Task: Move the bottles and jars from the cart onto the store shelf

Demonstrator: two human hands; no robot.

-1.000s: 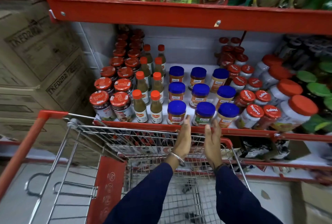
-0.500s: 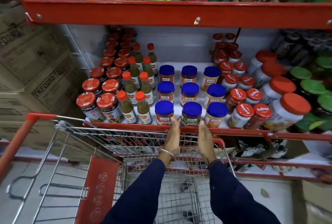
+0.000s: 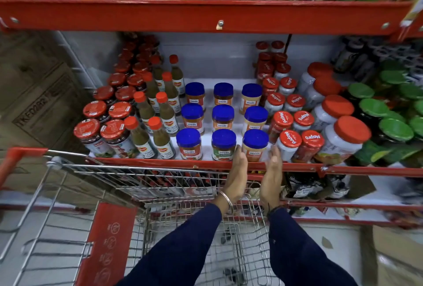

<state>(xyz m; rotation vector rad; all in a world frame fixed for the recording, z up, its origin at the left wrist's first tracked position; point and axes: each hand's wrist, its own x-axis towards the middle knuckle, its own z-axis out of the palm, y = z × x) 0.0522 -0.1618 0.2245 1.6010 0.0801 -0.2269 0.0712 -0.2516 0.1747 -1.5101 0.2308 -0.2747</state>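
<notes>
Red-edged store shelving [image 3: 206,163] is filling most of what I am seeing, with a wire cart [image 3: 183,185] parked right against its front lip. Taking the front-row blue-lidded jar [image 3: 254,146] as the marker: the left hand [image 3: 237,177] is reaching up just to its left, fingers flat and together, touching or nearly touching the jar's side. The right hand [image 3: 272,178] is standing just to its right, palm facing inward, fingers straight. Both hands are flanking the jar, spread about as wide as it, and I cannot tell whether they are actually gripping it. The jar is standing upright on the shelf at its front edge. Left of it, two more blue-lidded jars [image 3: 223,144] are completing the row. Right of it, red-capped jars [image 3: 289,146] are crowding close. Below it, the cart basket is looking almost bare.
</notes>
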